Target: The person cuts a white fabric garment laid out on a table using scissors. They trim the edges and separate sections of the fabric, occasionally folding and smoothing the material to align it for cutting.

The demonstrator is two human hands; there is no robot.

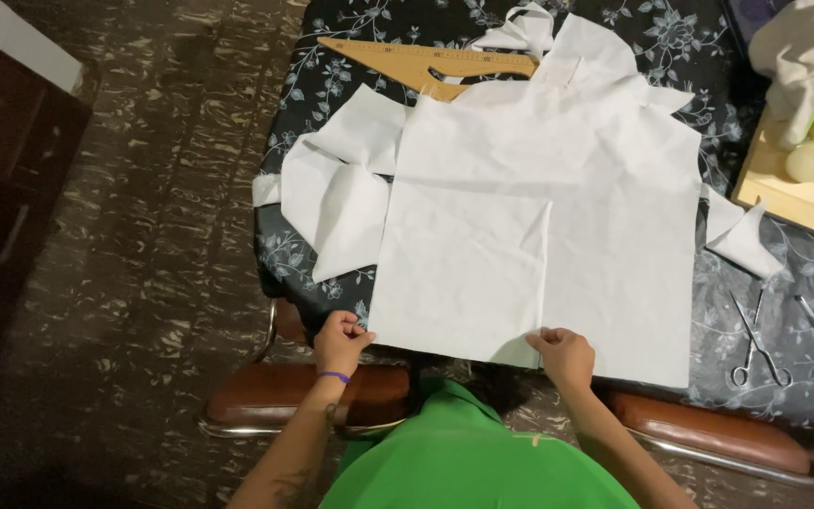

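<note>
White cloth panel (539, 207), flat on tabletop (332, 85): light, limp, likely crease-prone; best taken by the hem. Left hand (339, 344) and right hand (565, 356) each pinched on near edge.

The person wears a bright green top with a smooth, plain weave, filling the bottom centre of the frame. Both forearms are bare from the elbow down, with no sleeves reaching them. A thin purple band circles the wrist just behind the left hand (339, 344). A dark tattoo marks the left forearm near the bottom edge. The right hand (565, 356) carries no rings or band that can be made out.
</note>
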